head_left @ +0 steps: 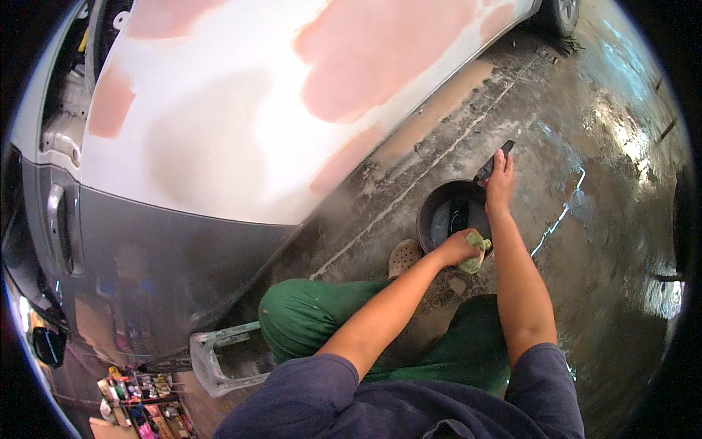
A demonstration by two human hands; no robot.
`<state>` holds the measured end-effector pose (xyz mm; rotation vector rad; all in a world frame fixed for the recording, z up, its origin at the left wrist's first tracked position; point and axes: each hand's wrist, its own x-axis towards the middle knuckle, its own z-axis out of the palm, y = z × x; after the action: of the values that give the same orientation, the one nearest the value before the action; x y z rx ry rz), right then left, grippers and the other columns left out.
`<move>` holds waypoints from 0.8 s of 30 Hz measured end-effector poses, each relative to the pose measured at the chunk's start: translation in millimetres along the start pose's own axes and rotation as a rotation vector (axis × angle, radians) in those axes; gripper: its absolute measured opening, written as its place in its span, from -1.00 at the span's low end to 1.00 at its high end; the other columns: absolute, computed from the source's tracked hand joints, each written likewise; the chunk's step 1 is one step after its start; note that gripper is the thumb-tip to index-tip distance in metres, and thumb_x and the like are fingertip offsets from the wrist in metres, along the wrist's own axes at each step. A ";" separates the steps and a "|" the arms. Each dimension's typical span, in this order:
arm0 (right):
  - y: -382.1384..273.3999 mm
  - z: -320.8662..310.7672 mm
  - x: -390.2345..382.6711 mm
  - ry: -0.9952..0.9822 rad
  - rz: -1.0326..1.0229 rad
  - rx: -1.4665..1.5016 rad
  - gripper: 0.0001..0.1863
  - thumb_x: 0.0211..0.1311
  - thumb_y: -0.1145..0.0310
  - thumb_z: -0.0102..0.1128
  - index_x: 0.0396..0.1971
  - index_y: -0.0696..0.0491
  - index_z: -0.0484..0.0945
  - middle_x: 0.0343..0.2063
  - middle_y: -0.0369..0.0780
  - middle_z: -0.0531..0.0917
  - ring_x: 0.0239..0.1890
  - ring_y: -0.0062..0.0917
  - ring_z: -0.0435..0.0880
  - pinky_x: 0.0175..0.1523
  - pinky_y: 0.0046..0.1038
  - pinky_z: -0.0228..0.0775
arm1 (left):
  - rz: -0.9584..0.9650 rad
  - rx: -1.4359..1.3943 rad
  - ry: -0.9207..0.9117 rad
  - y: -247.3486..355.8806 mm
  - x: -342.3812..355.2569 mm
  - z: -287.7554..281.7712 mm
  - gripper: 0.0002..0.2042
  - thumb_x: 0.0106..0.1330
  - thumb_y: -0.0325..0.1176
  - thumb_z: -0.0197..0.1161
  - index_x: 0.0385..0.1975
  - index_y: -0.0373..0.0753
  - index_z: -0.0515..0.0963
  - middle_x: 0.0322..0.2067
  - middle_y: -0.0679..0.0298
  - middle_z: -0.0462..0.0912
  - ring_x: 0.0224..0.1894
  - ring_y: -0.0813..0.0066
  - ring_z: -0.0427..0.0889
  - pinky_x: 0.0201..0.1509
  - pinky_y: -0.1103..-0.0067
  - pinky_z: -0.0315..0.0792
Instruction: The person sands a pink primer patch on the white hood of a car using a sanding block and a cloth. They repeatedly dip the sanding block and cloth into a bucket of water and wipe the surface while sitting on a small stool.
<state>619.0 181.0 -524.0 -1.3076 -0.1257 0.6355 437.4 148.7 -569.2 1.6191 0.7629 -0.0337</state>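
A round dark bucket (pixel 422 219) with water in it stands on the floor before me. At its near rim my left hand (pixel 456 249) is closed around a crumpled pale green cloth (pixel 475 262). My right hand (pixel 500 183) grips a long dark flat block (pixel 506 148) at the bucket's far right rim. One end of that block reaches beyond my fingers and the other lies by the rim. Whether it touches the rim I cannot tell. To the left is a car door panel (pixel 219 110), white and grey with pinkish filler patches.
A grey door section (pixel 168 256) with a handle (pixel 56 219) lies at the left. Beside my left knee is a pale plastic stool (pixel 208 366). My clog (pixel 404 257) is next to the bucket. Bottles and boxes (pixel 146 399) sit at lower left. The concrete floor (pixel 585 241) is wet.
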 end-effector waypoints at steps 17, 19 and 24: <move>-14.8 -26.7 -3.3 0.251 0.112 0.175 -0.40 0.46 -0.32 0.12 0.24 -0.19 0.45 -0.31 -0.34 0.53 -0.46 -0.57 0.55 -0.39 -0.45 0.50 | 0.075 -0.610 0.360 154.4 -37.6 -116.2 -0.53 0.53 0.18 0.13 -0.02 -0.16 0.61 -0.09 0.29 0.69 -0.03 0.44 0.63 0.15 0.48 0.47; -18.1 -36.0 -2.8 0.263 0.114 0.134 -0.40 0.45 -0.32 0.13 0.23 -0.19 0.45 -0.33 -0.35 0.53 -0.52 -0.60 0.51 -0.42 -0.46 0.48 | 0.521 0.138 0.393 246.3 -69.1 -177.4 -0.53 0.50 0.11 0.20 0.04 -0.22 0.57 -0.14 0.19 0.70 -0.03 0.40 0.65 0.16 0.43 0.50; -25.7 -18.7 -19.7 0.161 0.025 -0.004 -0.31 0.47 -0.26 0.14 0.38 -0.12 0.42 -0.27 -0.32 0.59 -0.51 -0.61 0.49 -0.46 -0.48 0.45 | 0.967 1.346 0.598 469.9 -142.8 -273.4 -0.53 0.27 -0.01 0.41 0.05 -0.19 0.64 -0.03 0.04 0.70 -0.04 0.04 0.73 0.07 0.20 0.60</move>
<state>620.2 152.0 -500.4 -1.3603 0.0213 0.5488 447.4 330.0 -37.2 3.2290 0.2286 0.8198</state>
